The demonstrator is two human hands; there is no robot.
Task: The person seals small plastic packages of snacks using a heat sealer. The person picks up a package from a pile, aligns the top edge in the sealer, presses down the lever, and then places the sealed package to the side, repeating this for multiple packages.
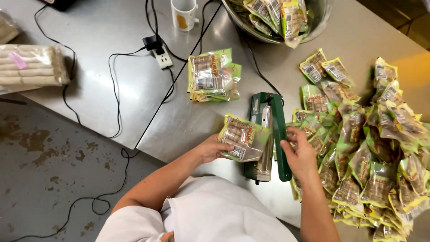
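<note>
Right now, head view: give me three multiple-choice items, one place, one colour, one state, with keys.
1. Where does the small stack of packets lie?
A. in the metal bowl
B. on the table, left of the sealer
C. on the floor

2. What colour is the sealer arm?
A. green
B. red
C. white

3. What is the left hand doing?
A. resting empty
B. holding the mug
C. holding a packet at the sealer

Key: 1 B, the stack sits on bare steel beside the cables; 2 A, the arm is green; 3 C, fingers grip the packet's edge.
</note>
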